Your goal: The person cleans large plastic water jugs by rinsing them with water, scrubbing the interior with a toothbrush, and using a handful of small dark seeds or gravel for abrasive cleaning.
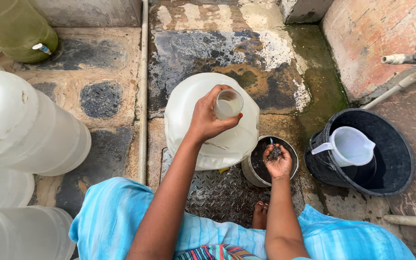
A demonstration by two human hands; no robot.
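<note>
Nearest of all is the blue striped cloth (121, 212) over the person's lap, spread across the bottom of the view from seven to five o'clock, with a bare foot (260, 214) poking out on the metal tread plate (217, 195). From there, biggest first: a row of clear water jugs (25, 125) lies stacked on its side at nine o'clock, and one more large clear jug (208, 139) stands upright dead centre on the stained concrete. At three o'clock sits a black bucket (396, 159) with a white plastic pitcher (350, 147) resting inside it. Just right of the centre jug, touching or nearly so, is a small metal bowl (258, 173) holding dark grit. The left hand (208, 118) is wrapped firmly round the jug's open neck (228, 103), steadying it. The right hand (278, 161) hovers over the bowl, palm up and cupped, a pinch of the dark grains (274, 153) lying in it — fingers half curled, not closed. By the look of it the scrubbing grit is scooped but not yet in the jug; dropping it through the neck, shaking and rinsing all seem left — and the other jugs wait too.
</note>
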